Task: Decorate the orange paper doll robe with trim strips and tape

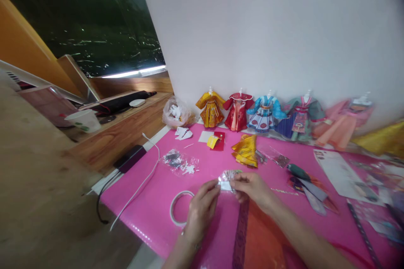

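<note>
Between my two hands is a small clear plastic bag with a white strip along its lower part; its contents are too blurred to name. The fingers of my left hand pinch its left end. My right hand grips the right end with thumb and fingers. A roll of white tape lies flat on the pink tabletop, just left of my left hand. Orange fabric with a dark patterned border lies below my right forearm. Beyond the hands rests a yellow doll garment.
Several doll dresses on small stands, among them a red one, line the wall. Small plastic bags with white pieces lie left of centre. A white cable crosses the left edge. Scissors-like tools with a green handle lie right.
</note>
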{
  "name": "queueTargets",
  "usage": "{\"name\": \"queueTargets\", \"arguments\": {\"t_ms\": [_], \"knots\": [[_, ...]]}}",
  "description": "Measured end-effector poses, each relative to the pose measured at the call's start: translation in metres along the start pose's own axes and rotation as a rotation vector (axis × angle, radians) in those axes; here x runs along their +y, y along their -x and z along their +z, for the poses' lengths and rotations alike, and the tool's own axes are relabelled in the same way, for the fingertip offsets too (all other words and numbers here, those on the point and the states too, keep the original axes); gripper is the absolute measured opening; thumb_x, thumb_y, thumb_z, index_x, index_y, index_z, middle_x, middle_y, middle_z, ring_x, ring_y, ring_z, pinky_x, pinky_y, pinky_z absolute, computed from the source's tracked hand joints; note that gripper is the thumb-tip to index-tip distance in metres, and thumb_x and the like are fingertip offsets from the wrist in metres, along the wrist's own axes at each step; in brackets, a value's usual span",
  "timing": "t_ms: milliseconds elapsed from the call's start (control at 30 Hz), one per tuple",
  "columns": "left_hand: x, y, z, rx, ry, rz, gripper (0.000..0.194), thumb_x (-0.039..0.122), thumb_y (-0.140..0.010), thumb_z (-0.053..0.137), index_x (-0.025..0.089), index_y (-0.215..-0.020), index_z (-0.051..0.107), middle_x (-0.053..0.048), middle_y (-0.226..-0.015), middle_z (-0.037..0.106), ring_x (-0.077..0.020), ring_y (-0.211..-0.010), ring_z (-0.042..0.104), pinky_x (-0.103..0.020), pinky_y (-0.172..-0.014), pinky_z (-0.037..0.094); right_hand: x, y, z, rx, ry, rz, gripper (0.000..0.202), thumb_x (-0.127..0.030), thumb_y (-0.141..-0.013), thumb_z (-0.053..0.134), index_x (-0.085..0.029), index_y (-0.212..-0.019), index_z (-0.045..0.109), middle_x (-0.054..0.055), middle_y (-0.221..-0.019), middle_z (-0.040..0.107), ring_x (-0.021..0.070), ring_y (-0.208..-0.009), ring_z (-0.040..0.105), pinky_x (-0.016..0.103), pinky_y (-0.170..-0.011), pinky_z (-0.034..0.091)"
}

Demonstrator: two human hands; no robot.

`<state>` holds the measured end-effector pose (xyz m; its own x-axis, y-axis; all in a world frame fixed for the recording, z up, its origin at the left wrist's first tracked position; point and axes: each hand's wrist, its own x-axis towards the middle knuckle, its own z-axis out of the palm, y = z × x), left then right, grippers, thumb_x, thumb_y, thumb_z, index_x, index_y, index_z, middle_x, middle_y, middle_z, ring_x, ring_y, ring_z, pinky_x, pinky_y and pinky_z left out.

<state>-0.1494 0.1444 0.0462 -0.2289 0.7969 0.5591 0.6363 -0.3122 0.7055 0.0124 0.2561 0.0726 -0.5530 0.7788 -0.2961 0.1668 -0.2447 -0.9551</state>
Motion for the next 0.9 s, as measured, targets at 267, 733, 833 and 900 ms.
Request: {"name": "queueTargets", "arguments": {"t_ms": [267, 733, 833, 900], "knots": [[0.009, 0.005, 0.006, 0.066, 0.108, -0.417, 0.032, 0.027, -0.092, 0.052, 0.017, -0.122, 0.056, -0.006, -0.081, 0.069, -0.0175, -0.063, 0.069, -0.027, -0.056, 0.058, 0.004, 0.002, 0.013, -0.038, 0.041, -0.028, 0.021, -0.035, -0.07, 0.074, -0.019, -0.065, 0.062, -0.005, -0.045, 0.06, 0.0122, -0.04, 0.058, 0.022, -0.044, 0.048], [-0.057, -0.061, -0.083, -0.15, -0.635, -0.5, 0.014, 0.028, -0.093, 0.062, 0.015, -0.097, 0.066, -0.006, -0.105, 0.067, -0.0209, -0.097, 0.064, -0.043, -0.088, 0.053, 0.008, -0.081, 0.053, -0.017, 0.169, 0.165, 0.021, -0.031, -0.097, 0.06, -0.014, -0.111, 0.063, 0.005, -0.101, 0.068, 0.0151, -0.078, 0.067, 0.031, -0.067, 0.058], [-0.072, -0.075, -0.075, -0.277, -0.743, -0.47, 0.023, 0.032, -0.093, 0.062, 0.016, -0.109, 0.065, -0.008, -0.116, 0.066, -0.0235, -0.105, 0.063, -0.046, -0.091, 0.053, 0.007, -0.094, 0.065, -0.013, 0.179, 0.196, 0.022, -0.03, -0.097, 0.06, -0.015, -0.113, 0.063, 0.006, -0.106, 0.067, 0.0167, -0.084, 0.067, 0.034, -0.072, 0.059], [-0.079, -0.079, -0.067, -0.337, -0.788, -0.462, 0.027, 0.032, -0.093, 0.062, 0.016, -0.114, 0.063, -0.009, -0.119, 0.065, -0.0243, -0.106, 0.063, -0.047, -0.091, 0.053, 0.008, -0.101, 0.071, 0.002, 0.184, 0.209, 0.022, -0.03, -0.097, 0.06, -0.015, -0.113, 0.063, 0.006, -0.108, 0.067, 0.0171, -0.085, 0.067, 0.034, -0.073, 0.059]]}}
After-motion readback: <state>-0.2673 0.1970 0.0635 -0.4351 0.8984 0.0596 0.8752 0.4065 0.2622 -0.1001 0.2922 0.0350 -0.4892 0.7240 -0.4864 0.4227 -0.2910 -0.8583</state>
